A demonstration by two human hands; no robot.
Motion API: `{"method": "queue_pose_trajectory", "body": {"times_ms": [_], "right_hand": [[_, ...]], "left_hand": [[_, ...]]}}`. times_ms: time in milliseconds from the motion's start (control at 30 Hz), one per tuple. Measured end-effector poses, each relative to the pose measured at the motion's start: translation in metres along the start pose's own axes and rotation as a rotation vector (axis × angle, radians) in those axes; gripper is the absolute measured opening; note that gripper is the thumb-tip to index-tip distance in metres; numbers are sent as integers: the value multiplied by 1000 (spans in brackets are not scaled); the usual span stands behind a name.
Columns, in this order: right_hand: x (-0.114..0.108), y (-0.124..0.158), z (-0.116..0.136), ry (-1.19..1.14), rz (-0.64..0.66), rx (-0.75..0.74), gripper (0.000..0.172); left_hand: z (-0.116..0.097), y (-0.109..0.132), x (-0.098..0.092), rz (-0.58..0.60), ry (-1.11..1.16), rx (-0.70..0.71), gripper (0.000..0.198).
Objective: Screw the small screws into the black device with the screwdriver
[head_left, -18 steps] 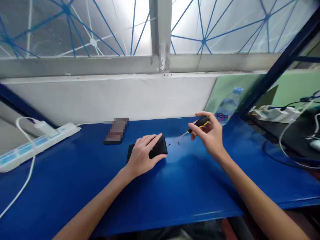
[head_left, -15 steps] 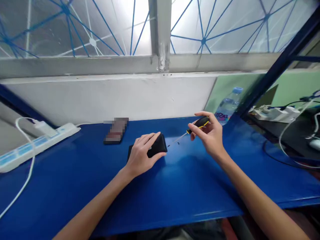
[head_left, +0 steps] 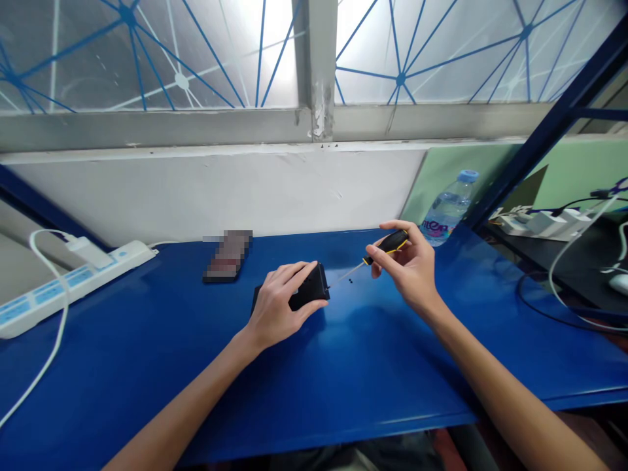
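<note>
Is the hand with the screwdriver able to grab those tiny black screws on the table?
Probably yes: the screws lie bare on the table just beside the right hand, though its fingers already grip the screwdriver.

Bright daylight pours through the frosted window at twelve o'clock, its panes crossed by thin blue bars, split by a pale, chipped frame post. Below it runs a white wall, plain and slightly scuffed. At two o'clock the wall turns pale green, and a dark blue beam slants across it. The blue table fills the lower view, glossy, catching the window's glare. At nine o'clock another dark blue beam angles down behind the table. At three o'clock, a darker surface sits beside the blue table.
</note>
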State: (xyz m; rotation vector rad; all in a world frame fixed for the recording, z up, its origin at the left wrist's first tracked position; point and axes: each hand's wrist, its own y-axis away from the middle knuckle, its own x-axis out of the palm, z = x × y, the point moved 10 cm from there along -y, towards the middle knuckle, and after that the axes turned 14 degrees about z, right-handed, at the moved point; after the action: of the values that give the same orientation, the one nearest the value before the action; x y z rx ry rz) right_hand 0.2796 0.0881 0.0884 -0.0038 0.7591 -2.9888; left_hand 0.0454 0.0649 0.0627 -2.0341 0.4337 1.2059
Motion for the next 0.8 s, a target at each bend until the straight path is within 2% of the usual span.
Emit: {"method": "queue_pose_trajectory", "body": {"times_ms": [267,533,800], "right_hand": [[2,2,4,41,11,-32,43],[11,-2,10,-84,134,-59,32],[1,1,6,112,51,30,37]], "left_hand": [[-2,0,-1,3,-2,-2,56],[1,1,0,8,-14,-17,58],[3,2,-2,0,-1,-21,59]]}}
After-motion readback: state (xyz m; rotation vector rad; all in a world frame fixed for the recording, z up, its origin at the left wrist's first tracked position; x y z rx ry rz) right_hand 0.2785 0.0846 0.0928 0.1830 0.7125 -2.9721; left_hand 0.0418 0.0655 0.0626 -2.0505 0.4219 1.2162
